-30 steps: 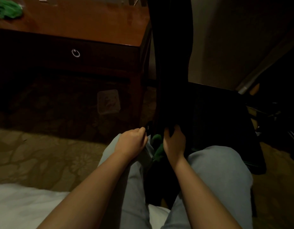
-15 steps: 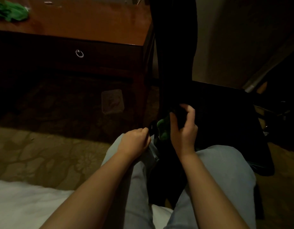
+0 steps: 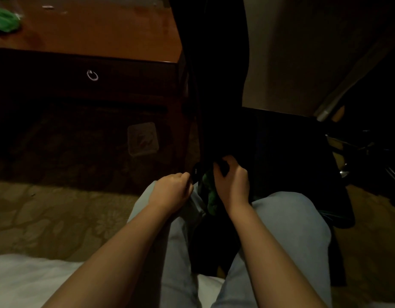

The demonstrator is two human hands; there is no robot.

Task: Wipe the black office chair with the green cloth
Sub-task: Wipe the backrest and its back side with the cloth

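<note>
Black office chair (image 3: pixel 216 85): stands just in front of the seated person's knees, backrest edge-on, beside the wooden bench (image 3: pixel 103 30). Green cloth (image 3: pixel 211 196): bunched low against the chair's back, where backrest meets seat, gripped by the right hand (image 3: pixel 233 183) with fingers (image 3: pixel 229 160) curled round cloth and dark chair edge. Left hand (image 3: pixel 172 190): fingers curled tight at the chair's edge by a small tag; whether they pinch anything cannot be told. A second green bundle (image 3: pixel 4 21) lies on the bench's far left.
</note>
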